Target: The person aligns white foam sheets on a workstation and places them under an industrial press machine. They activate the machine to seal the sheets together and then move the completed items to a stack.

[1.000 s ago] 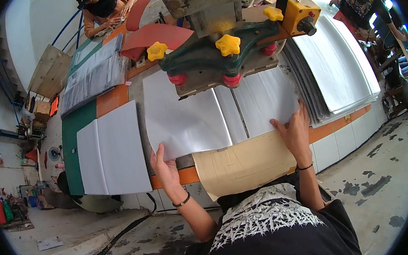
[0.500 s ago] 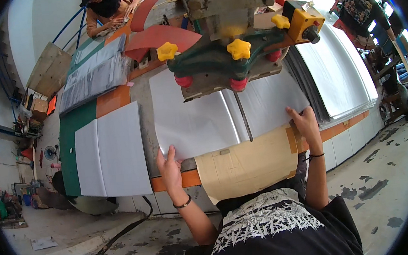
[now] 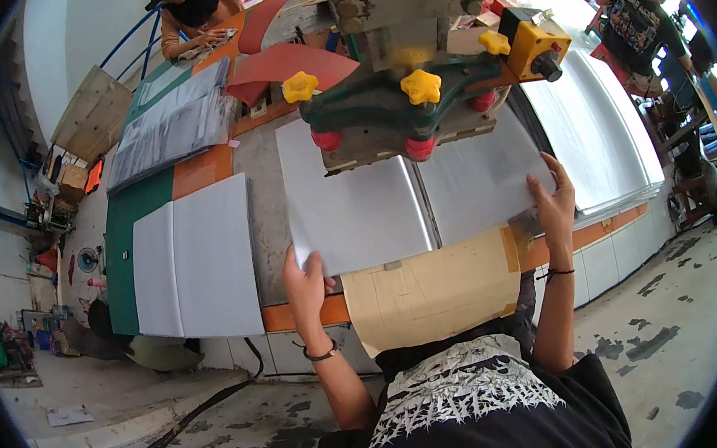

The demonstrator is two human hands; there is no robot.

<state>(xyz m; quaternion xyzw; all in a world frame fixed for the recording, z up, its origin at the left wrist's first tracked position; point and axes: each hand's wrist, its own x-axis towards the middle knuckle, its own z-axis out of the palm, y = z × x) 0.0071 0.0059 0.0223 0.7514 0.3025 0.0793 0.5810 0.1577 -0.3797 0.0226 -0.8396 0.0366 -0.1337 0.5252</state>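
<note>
A glossy whitish sheet (image 3: 358, 216) with a crease down its middle lies beneath the press head (image 3: 405, 115). My left hand (image 3: 304, 285) grips its near left corner, thumb on top and fingers curled below. At the right edge, my right hand (image 3: 553, 196) pinches the sheet between thumb and fingers. A thin dark metal strip (image 3: 430, 210) runs along the crease, toward the near edge. Between the sheet and my body lies a tan board (image 3: 436, 294) with tape at its right side. The press head hides the far middle of the sheet.
Stacks of similar sheets lie to the right (image 3: 600, 133) and left (image 3: 214, 261), with a greyish stack (image 3: 170, 125) farther back. Yellow star knobs (image 3: 421, 87) and a yellow control box (image 3: 534, 46) overhang the work. A person (image 3: 199, 17) sits at the far left.
Both hands have shifted to the right with the sheet between them. The sheet's crease now lies close beside the metal strip.
</note>
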